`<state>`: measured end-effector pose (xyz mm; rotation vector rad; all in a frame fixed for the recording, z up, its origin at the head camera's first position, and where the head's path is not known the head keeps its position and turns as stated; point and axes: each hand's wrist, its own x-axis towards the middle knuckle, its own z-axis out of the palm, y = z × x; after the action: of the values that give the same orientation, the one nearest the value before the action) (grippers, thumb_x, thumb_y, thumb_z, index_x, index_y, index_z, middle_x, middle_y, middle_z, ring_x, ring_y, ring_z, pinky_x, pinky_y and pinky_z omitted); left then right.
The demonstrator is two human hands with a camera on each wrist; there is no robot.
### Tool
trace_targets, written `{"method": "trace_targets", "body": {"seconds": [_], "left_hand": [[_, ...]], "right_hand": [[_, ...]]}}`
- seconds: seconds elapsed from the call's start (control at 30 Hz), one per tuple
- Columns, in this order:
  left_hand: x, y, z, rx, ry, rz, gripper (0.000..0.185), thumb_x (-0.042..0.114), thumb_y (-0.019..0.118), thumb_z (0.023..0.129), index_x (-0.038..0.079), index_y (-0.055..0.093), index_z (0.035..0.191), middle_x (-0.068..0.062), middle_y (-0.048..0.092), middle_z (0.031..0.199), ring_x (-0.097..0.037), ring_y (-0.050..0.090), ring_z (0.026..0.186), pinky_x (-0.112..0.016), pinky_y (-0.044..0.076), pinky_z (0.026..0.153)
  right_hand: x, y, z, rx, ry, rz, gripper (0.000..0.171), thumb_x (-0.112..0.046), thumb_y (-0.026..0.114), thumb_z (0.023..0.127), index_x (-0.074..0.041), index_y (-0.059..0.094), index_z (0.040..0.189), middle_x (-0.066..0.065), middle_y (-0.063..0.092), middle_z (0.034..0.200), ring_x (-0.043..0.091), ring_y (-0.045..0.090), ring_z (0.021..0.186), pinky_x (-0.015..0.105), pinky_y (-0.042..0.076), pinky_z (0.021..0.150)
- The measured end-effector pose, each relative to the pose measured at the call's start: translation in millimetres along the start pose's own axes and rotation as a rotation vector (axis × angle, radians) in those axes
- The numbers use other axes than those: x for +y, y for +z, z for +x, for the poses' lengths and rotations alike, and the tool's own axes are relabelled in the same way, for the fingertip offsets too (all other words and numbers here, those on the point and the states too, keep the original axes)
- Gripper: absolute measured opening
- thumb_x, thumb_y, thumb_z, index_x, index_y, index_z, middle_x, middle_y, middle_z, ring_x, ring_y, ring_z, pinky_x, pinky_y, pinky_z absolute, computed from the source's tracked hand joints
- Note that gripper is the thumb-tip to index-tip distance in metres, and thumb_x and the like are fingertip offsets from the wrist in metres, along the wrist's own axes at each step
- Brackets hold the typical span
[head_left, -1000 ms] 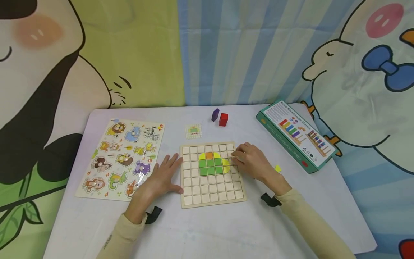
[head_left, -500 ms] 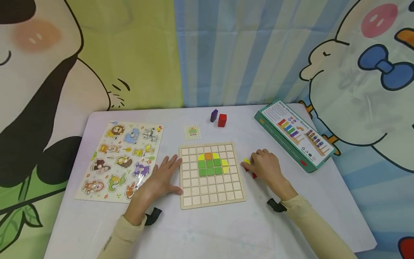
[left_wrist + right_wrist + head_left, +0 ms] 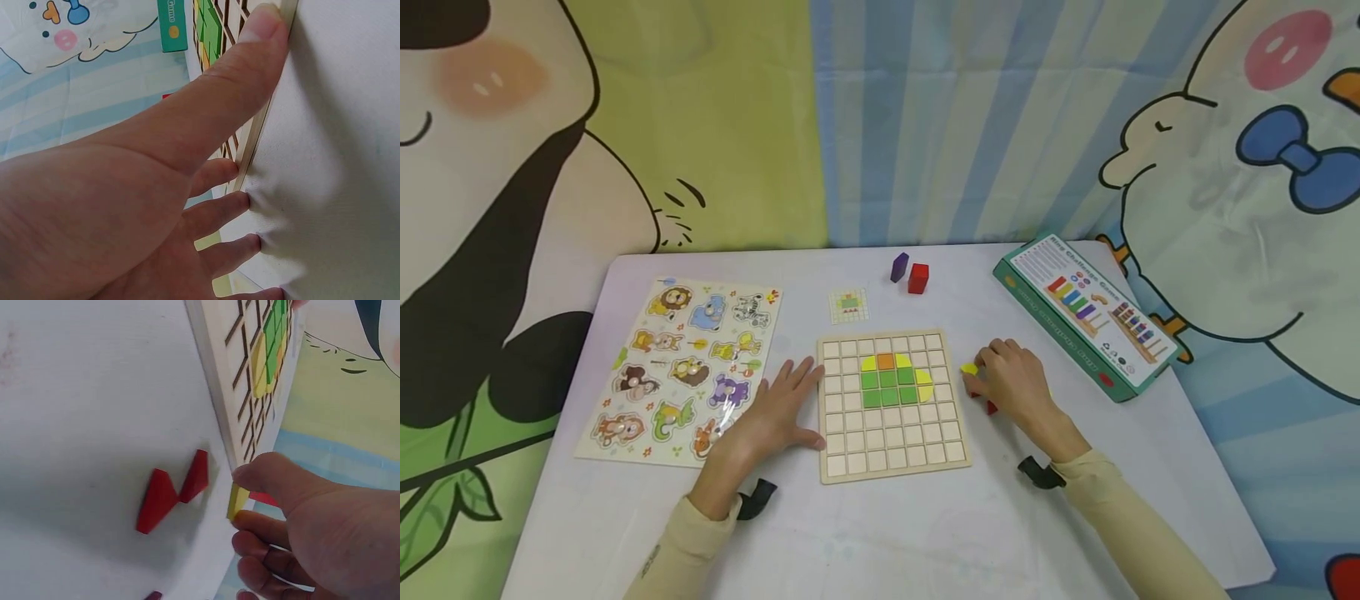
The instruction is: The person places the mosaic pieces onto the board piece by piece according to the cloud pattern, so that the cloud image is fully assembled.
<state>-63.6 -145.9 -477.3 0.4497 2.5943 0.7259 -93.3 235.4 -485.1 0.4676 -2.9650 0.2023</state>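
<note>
A wooden grid board lies mid-table, with green tiles, an orange tile and yellow rounded tiles in its squares. My left hand rests at the board's left edge; its fingers are spread, and the thumb touches the edge in the left wrist view. To the right of the board, my right hand pinches a small yellow tile between thumb and index finger. Two red triangular tiles lie on the table beside that hand, partly hidden under it in the head view.
A small pattern card lies behind the board, near a red block and a purple block. An animal picture puzzle occupies the left side. At the back right lies a green game box.
My right hand has moved right, from the board's right edge to the loose tiles, and now pinches a yellow one. My left hand stays in place.
</note>
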Motion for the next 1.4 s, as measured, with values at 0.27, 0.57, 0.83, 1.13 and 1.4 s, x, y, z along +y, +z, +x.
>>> {"method": "trace_targets", "body": {"seconds": [0.27, 0.57, 0.83, 1.13, 1.4], "left_hand": [[-1.5, 1.3, 2.2, -0.002, -0.010, 0.013, 0.115, 0.032, 0.091, 0.069, 0.007, 0.026, 0.161, -0.017, 0.015, 0.170, -0.046, 0.006, 0.156, -0.073, 0.008, 0.120], [-2.9, 2.6, 4.3, -0.008, -0.013, 0.003, 0.115, 0.032, 0.091, 0.069, 0.008, 0.026, 0.161, -0.016, 0.014, 0.170, -0.045, 0.005, 0.156, -0.072, 0.007, 0.121], [-1.9, 3.3, 3.9, -0.025, -0.017, -0.012, 0.114, 0.032, 0.090, 0.071, 0.009, 0.025, 0.161, -0.016, 0.013, 0.170, -0.044, 0.004, 0.157, -0.072, 0.006, 0.121], [1.2, 1.1, 1.5, -0.017, -0.005, -0.014, 0.112, 0.031, 0.090, 0.072, 0.007, 0.027, 0.161, -0.018, 0.015, 0.170, -0.046, 0.006, 0.156, -0.075, 0.008, 0.120], [1.5, -0.6, -0.2, -0.010, -0.002, 0.002, 0.112, 0.032, 0.091, 0.071, 0.007, 0.028, 0.160, -0.018, 0.017, 0.169, -0.047, 0.009, 0.155, -0.076, 0.009, 0.119]], "right_hand": [[-21, -12, 23, 0.076, -0.180, 0.070, 0.032, -0.032, 0.087, 0.080, -0.007, 0.076, 0.096, 0.006, 0.069, 0.093, 0.024, 0.060, 0.084, 0.038, 0.057, 0.070], [-75, -8, 48, 0.058, -0.395, 0.142, 0.029, -0.031, 0.086, 0.081, -0.010, 0.078, 0.099, 0.001, 0.069, 0.093, 0.017, 0.058, 0.083, 0.030, 0.053, 0.069], [-113, 10, 63, -0.019, -0.516, 0.175, 0.028, -0.036, 0.081, 0.086, -0.012, 0.077, 0.100, -0.001, 0.068, 0.096, 0.016, 0.061, 0.089, 0.032, 0.055, 0.079], [-125, 22, 68, -0.149, -0.496, 0.150, 0.027, -0.038, 0.077, 0.090, -0.014, 0.078, 0.103, -0.002, 0.068, 0.100, 0.016, 0.061, 0.096, 0.035, 0.054, 0.094], [-128, 27, 70, -0.170, -0.495, 0.141, 0.027, -0.037, 0.076, 0.090, -0.015, 0.079, 0.106, -0.001, 0.070, 0.102, 0.016, 0.061, 0.097, 0.035, 0.054, 0.093]]}}
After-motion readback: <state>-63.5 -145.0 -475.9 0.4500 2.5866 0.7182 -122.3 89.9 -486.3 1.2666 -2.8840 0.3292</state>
